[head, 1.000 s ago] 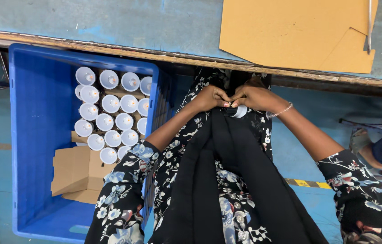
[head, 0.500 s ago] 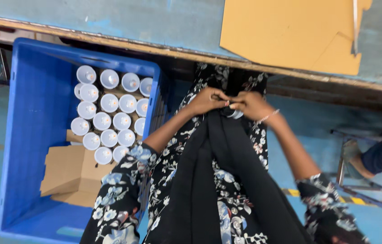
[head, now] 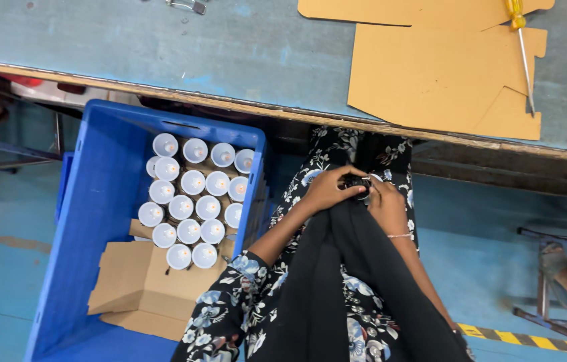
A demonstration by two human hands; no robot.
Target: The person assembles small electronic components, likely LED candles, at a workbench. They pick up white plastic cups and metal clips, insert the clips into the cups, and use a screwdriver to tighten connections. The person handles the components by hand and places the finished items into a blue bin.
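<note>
Compared with half a second ago, the view has tipped up: more of the tabletop (head: 163, 53) shows, and both hands sit lower in the picture, drawn closer to the lap. The left hand (head: 329, 190) and right hand (head: 387, 204) meet over a small dark part (head: 357, 184), fingers curled in on it from both sides; each grip is pinching the part, though most of it is hidden by the fingers. It sits in the lap, just below the tabletop's near edge, over a black cloth (head: 337, 281) draped down the knees.

To the left, touching the person's side, stands a blue crate (head: 96, 221) with white round caps (head: 193, 194) packed in rows toward its far right corner and a flattened cardboard piece (head: 139, 288) in front of them. The crate's left half is bare floor of the bin. On the tabletop lie flat cardboard sheets (head: 431, 80) with a yellow-handled screwdriver (head: 521, 40) across them, near the far right edge. Another person's foot (head: 565, 268) shows at right, well apart from the hands, with open blue floor (head: 484, 248) between.
</note>
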